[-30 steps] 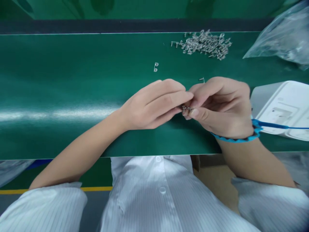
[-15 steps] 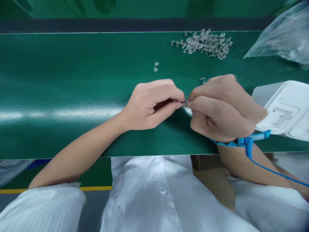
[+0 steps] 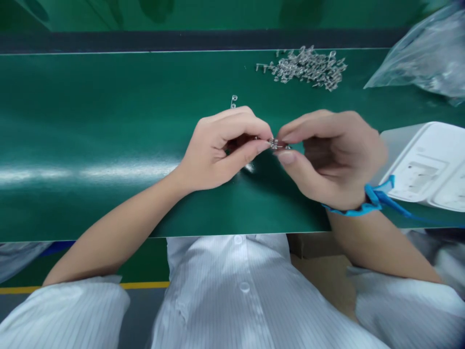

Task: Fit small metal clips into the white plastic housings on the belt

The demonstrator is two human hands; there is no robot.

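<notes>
My left hand (image 3: 225, 150) is closed in a pinch on small metal springs (image 3: 274, 144), whose coils and wire ends stick out past the thumb and forefinger. Just to the right, my right hand (image 3: 330, 155) has its thumb and fingers parted around the protruding ends. A bit of metal shows between those fingertips, and whether they touch it is hard to see. Beyond my left knuckles lies a loose spring (image 3: 234, 99) with two coils, partly covered by the hand. A blue strap (image 3: 363, 206) circles my right wrist.
Farther back on the green work surface (image 3: 90, 106) lies a heap of small metal springs (image 3: 308, 68). A clear plastic bag (image 3: 425, 58) sits at the back right. On the right stands a white box-shaped device (image 3: 421, 162), close to my right hand.
My right thumb and fingers have spread apart from their pinch, and the wrist has turned. Both hands have shifted slightly up and left, exposing more of the springs in my left fingers.
</notes>
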